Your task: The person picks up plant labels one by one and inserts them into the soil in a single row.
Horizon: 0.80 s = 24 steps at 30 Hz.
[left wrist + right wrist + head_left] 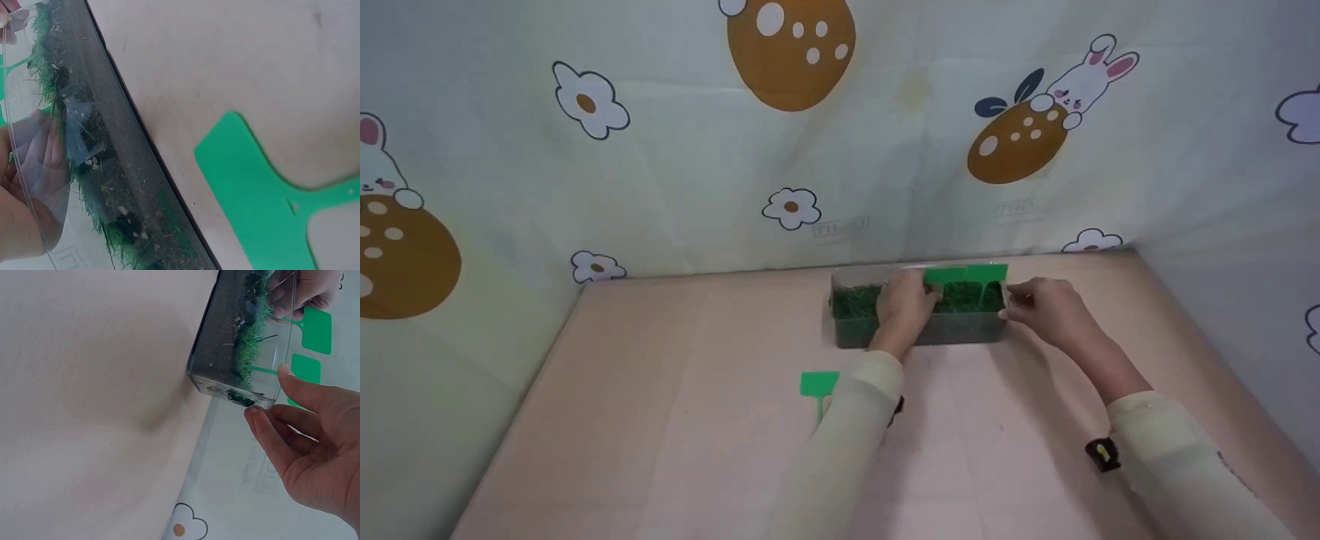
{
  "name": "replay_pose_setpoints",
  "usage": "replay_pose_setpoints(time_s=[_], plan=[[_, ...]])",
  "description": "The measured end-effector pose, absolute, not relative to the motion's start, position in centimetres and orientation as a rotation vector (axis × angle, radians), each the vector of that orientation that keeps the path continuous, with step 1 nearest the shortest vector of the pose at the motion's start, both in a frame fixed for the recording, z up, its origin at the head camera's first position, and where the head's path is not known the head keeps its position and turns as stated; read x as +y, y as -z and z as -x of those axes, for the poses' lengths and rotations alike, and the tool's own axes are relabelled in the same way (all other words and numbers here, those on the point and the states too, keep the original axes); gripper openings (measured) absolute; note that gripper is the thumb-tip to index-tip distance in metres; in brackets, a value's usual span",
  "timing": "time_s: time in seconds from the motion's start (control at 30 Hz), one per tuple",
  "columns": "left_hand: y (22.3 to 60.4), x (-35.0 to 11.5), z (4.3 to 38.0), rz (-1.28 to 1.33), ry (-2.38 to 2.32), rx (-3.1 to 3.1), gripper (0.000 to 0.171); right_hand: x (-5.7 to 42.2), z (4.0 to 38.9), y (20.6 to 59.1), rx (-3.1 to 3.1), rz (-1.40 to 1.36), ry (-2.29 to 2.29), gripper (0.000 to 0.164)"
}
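A clear plastic planter box (855, 332) of dark soil and short green grass (251, 349) stands at the back of the table. Two green T-shaped plant labels stand in it: one label (305, 371) near the right end, another label (316, 330) beside it. My left hand (905, 304) reaches inside the box and pinches the second label's stem low, by the grass. With thumb on the rim and fingertips against the end wall, my right hand (315, 433) grips the box's right end. A third plant label (819, 384) lies on the table beside my left forearm.
The pinkish table (675, 420) meets a patterned cloth backdrop (697, 165) right behind the box. More cloth hangs along both sides. A dark wrist device (1103, 454) shows at the right sleeve.
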<state>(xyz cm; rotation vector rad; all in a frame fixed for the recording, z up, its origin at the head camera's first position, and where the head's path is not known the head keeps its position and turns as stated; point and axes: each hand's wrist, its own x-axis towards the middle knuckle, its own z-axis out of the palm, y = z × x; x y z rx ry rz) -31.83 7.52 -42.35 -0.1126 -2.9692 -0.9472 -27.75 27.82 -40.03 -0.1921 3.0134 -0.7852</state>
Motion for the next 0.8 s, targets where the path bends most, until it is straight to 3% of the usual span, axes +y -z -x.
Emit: replay_pose_setpoints(time_s=[0.8], plan=[[42.36, 7.69, 31.93, 0.059, 0.905, -2.997, 0.014, 27.83, 27.65, 40.02, 3.008, 0.188, 0.808, 0.045]])
